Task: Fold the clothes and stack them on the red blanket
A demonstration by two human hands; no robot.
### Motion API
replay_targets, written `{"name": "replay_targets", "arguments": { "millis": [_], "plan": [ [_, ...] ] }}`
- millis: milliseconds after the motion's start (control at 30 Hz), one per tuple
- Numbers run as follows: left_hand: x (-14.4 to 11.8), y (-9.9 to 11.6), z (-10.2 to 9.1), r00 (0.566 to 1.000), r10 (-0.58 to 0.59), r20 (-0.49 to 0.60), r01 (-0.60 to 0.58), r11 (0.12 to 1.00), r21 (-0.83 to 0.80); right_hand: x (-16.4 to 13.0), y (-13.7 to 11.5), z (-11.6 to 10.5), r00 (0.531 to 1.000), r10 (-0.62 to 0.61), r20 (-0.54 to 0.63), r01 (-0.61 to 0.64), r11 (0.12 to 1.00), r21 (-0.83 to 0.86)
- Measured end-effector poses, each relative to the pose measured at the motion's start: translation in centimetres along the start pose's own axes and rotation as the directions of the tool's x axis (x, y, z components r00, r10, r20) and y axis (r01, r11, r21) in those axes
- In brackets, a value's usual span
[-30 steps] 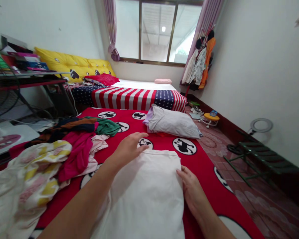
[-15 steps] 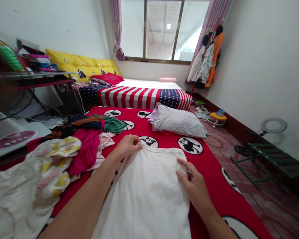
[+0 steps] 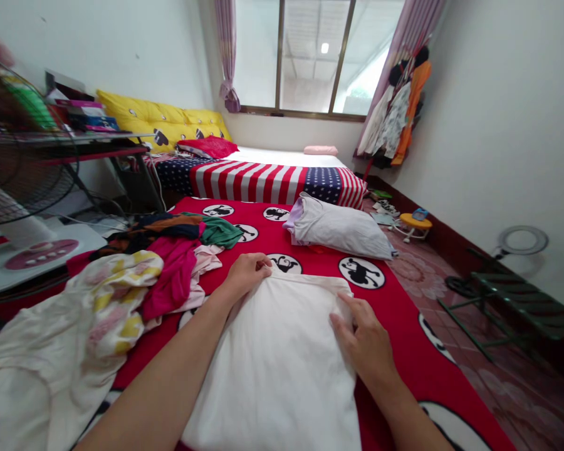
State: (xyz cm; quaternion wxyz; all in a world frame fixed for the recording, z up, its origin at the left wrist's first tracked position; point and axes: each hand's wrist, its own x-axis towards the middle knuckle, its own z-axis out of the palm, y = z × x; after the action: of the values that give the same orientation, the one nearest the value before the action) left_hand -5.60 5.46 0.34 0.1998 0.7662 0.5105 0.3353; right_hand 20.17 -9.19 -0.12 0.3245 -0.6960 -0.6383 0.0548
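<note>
A white garment (image 3: 282, 357), apparently folded into a long panel, lies flat in front of me; its exact kind does not show. My left hand (image 3: 250, 273) pinches its far left corner between thumb and fingers. At the far right corner, my right hand (image 3: 361, 329) rests on the side edge with thumb and forefinger apart. Left of my forearm spreads a heap of loose clothes: a white, yellow and pink printed piece (image 3: 122, 300), a magenta one (image 3: 172, 282) and a green one (image 3: 220, 232). Beyond the garment sits a grey folded pile (image 3: 341, 227).
Everything lies on a red cover (image 3: 404, 326) with black monkey prints. A fan (image 3: 23, 163) and a desk (image 3: 108, 143) stand at left. Behind is a bed with a striped cover (image 3: 258, 181). On the right are a green slatted stool (image 3: 526, 300) and a small yellow-topped stool (image 3: 414, 220).
The view has shifted slightly, moving the room to the right in frame. Both hands stay at the garment's far corners, and its surface looks a little flatter and wider near the bottom.
</note>
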Motion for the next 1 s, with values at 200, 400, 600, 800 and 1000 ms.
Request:
{"name": "replay_targets", "arguments": {
  "millis": [200,400,600,800,1000],
  "plan": [
    [0.1,-0.5,0.2,1.000,0.031,-0.004,-0.031,0.999,-0.032,1.2,1.4,0.7,0.986,0.140,0.089,-0.166,0.867,0.469],
    [0.0,-0.2,0.4,1.000,0.020,0.003,-0.020,1.000,-0.004,1.4,1.7,0.4,0.997,0.078,-0.023,-0.074,0.990,0.124],
    [-1.2,1.0,-1.6,0.995,-0.099,0.001,0.099,0.995,0.030,0.1,0.3,-0.3,0.931,-0.268,-0.247,0.255,0.963,-0.085],
    [-6.4,2.6,-5.7,0.881,-0.299,0.367,0.273,0.954,0.122,-0.2,-0.2,0.3,0.924,-0.378,-0.057,0.379,0.925,0.016],
    [-13.2,3.6,-8.3,0.792,-0.266,0.550,0.256,0.962,0.096,0.1,0.2,0.8,0.929,-0.371,-0.010,0.370,0.926,0.067]
  ]
}}
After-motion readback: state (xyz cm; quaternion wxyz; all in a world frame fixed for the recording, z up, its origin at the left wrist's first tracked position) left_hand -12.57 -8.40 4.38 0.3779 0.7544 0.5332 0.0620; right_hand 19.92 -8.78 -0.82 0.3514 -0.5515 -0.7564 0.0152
